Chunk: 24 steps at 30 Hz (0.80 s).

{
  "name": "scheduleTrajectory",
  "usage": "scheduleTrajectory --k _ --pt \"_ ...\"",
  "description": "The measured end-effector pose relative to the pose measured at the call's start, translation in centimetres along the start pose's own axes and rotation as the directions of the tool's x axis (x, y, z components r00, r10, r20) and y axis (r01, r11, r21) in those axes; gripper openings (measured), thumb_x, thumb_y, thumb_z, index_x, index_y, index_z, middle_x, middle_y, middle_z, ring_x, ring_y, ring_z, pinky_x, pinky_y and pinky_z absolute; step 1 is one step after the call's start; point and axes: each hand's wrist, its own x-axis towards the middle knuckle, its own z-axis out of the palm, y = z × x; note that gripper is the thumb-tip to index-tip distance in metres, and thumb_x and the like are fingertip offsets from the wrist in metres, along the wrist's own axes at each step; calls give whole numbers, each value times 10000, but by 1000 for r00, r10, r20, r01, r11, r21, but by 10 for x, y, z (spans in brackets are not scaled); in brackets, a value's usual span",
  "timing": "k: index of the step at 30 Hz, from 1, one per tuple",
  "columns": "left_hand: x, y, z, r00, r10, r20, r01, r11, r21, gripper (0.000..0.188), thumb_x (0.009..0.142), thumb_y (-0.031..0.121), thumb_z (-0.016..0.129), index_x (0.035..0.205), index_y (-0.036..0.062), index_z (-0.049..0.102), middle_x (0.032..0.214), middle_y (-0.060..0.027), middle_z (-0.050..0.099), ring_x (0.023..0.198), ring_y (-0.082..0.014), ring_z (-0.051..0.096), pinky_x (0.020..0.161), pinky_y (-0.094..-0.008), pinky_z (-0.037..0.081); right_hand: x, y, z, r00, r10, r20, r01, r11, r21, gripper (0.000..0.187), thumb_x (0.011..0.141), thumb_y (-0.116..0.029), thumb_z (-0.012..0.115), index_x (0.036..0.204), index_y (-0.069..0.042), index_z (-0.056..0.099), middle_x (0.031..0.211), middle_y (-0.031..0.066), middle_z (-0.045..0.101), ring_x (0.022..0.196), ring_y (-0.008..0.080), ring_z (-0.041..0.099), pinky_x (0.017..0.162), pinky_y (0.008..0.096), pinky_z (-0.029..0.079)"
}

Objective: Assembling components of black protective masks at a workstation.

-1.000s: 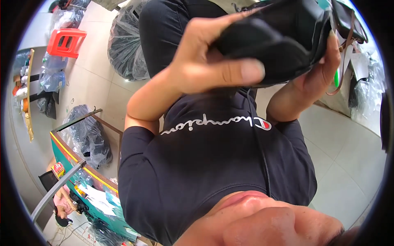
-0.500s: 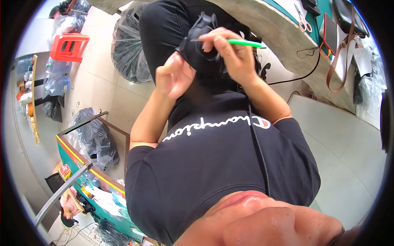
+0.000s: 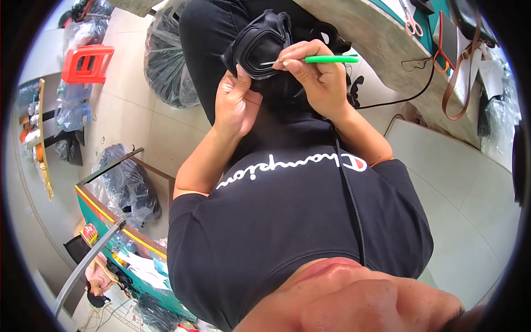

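A soft black piece (image 3: 258,47) with raised, looped edging is held up over my lap. My left hand (image 3: 237,105) grips its near edge, thumb on the front and the other fingers curled, partly hidden. In my right hand (image 3: 318,77) is a slim tool with a green handle (image 3: 331,58), pinched between thumb and fingers. Its thin metal tip points left and lies over the lower right of the black piece. Whether the tip touches the material I cannot tell. More black pieces (image 3: 326,39) lie on my lap beyond my right hand.
A worktable (image 3: 359,36) at upper right bears pink-handled scissors (image 3: 410,23) and a bag with a brown strap (image 3: 460,110). A red stool (image 3: 88,63), a clear bag of dark goods (image 3: 168,61) and a green-topped table (image 3: 97,218) are leftward. Another person (image 3: 99,279) sits at lower left.
The black piece has turned so its looped front faces me more. My left thumb has come onto its edge, and the green-handled tool has shifted slightly down.
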Motion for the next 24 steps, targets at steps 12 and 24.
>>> scheduleTrajectory --k 12,24 --pt "-2 -1 6 996 50 77 -54 997 54 259 986 223 476 1103 22 590 1118 -78 647 1035 -147 606 918 -292 468 2 -1 -4 985 -145 92 170 897 -408 72 852 -20 654 903 6 610 917 120 641 838 185 623 765 262 495" --pt "-8 11 -10 999 28 43 -32 995 96 234 982 183 487 1126 25 582 1143 -84 635 1064 -184 599 939 -353 476 49 9 -82 562 -779 279 511 61 -858 135 803 18 625 907 -55 670 909 70 702 812 198 677 709 285 530"
